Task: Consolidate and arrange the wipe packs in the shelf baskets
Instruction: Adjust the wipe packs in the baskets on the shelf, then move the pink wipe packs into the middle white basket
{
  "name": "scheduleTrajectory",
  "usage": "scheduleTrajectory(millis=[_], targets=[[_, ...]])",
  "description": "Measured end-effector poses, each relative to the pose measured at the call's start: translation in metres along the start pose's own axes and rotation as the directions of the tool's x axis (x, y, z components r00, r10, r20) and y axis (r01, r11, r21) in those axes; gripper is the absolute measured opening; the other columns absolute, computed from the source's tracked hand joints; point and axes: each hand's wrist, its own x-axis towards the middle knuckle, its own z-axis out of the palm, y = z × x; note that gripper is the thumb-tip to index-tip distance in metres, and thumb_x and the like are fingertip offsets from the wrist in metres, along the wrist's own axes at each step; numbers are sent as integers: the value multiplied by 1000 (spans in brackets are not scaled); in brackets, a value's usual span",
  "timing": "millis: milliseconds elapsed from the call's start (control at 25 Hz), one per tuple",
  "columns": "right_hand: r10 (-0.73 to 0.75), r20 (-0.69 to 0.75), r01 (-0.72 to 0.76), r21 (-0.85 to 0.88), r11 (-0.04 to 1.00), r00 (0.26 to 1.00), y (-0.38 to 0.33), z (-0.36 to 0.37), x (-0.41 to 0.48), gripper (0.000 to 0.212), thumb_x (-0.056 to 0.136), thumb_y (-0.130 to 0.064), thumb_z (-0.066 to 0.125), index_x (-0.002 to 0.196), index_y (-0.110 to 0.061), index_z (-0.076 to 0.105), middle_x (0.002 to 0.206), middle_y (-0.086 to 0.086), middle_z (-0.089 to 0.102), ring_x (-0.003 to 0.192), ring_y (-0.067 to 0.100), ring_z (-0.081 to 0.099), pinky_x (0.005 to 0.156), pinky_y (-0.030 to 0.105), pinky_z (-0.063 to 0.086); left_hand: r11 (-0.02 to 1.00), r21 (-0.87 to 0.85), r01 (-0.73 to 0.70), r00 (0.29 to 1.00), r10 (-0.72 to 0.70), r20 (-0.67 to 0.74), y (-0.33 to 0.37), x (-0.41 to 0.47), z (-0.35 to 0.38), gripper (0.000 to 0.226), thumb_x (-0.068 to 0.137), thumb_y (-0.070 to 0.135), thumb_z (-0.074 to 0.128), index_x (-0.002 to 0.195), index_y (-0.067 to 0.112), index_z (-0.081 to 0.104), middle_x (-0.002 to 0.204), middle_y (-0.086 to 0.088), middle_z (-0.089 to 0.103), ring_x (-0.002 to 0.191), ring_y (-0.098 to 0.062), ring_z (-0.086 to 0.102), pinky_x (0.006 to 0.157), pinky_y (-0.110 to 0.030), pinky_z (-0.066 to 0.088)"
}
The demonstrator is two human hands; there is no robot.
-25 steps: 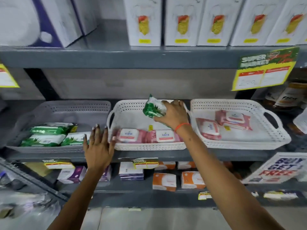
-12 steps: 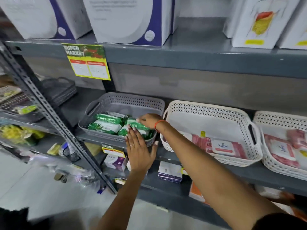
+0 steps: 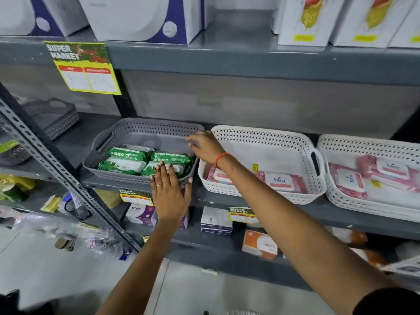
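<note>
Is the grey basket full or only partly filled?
Partly filled: green packs cover the front of the grey basket; its back floor is bare.

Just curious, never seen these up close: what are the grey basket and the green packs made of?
Grey basket: looks like moulded plastic, matte, its walls pierced in a regular pattern. Green wipe packs: probably soft plastic film, glossy, with creases and highlights.

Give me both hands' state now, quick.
Left hand: open, flat against the grey basket front, holding nothing.
Right hand: open above that basket, holding nothing.
</note>
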Motion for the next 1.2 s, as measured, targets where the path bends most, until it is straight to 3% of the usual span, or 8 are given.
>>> scheduleTrajectory(millis=[200, 320, 520, 640, 840, 1000, 1120, 1200], targets=[[118, -285, -100, 80, 992, 951, 61, -41, -49, 22, 83, -6, 55, 94, -5, 74, 101, 17, 74, 99, 36, 64, 94, 37, 49, 992, -87, -87, 996, 90, 26, 51, -16, 2, 67, 94, 45, 21, 140, -2, 33, 149, -29, 25, 139, -41, 20, 115, -50, 11], [362, -455, -340, 134, 931, 813, 113, -75, -92, 26, 85, -3, 52, 103, -4, 70, 113, 20, 68, 110, 37, 58, 96, 36, 47, 972, -117, -205, 975, 213, 60, 96, -27, 8, 68, 94, 48, 20, 140, -1, 34, 148, -25, 30, 139, -38, 23, 115, -45, 7], [649, -553, -763, 37, 645, 522, 194, -133, -170, 42, 91, -15, 52, 130, 0, 48, 143, 25, 36, 131, 42, 34, 103, 46, 41, 966, -108, -233, 964, 244, 108, 127, -22, 11, 68, 91, 46, 20, 133, 0, 46, 142, -23, 43, 134, -38, 35, 112, -49, 18], [841, -353, -902, -17, 432, 410, 226, -145, -204, 63, 87, -44, 54, 130, 1, 47, 141, 26, 42, 133, 40, 37, 106, 45, 39, 968, -120, -220, 968, 232, 95, 128, -23, 16, 66, 90, 46, 24, 128, 1, 52, 136, -22, 50, 129, -38, 41, 110, -52, 22], [868, -207, -892, -71, 447, 451, 237, -142, -209, 79, 71, -59, 63, 134, -13, 48, 137, 16, 51, 124, 40, 50, 97, 47, 49, 964, -118, -239, 965, 249, 77, 123, -23, 15, 63, 92, 45, 26, 126, 0, 53, 134, -22, 52, 128, -36, 44, 111, -48, 23], [841, -321, -886, 9, 463, 436, 220, -147, -209, 98, 81, -43, 67, 149, -1, 10, 153, 26, 22, 140, 44, 24, 109, 52, 36, 961, -130, -246, 963, 257, 82, 121, -22, 13, 63, 92, 44, 27, 126, -2, 54, 134, -22, 52, 129, -34, 44, 111, -47, 22], [768, -456, -849, 49, 526, 450, 218, -158, -203, 100, 80, -38, 69, 149, -1, 7, 153, 29, 19, 139, 45, 24, 110, 53, 33, 957, -137, -254, 962, 265, 70, 122, -21, 15, 62, 92, 44, 28, 125, -1, 54, 132, -22, 54, 127, -34, 46, 110, -47, 24], [793, -411, -866, 14, 499, 450, 219, -164, -199, 100, 79, -41, 70, 149, -4, 8, 153, 28, 22, 139, 44, 28, 109, 51, 36, 955, -158, -249, 963, 262, 68, 122, -20, 15, 61, 91, 44, 29, 124, -1, 55, 131, -22, 55, 126, -34, 47, 109, -48, 26]])
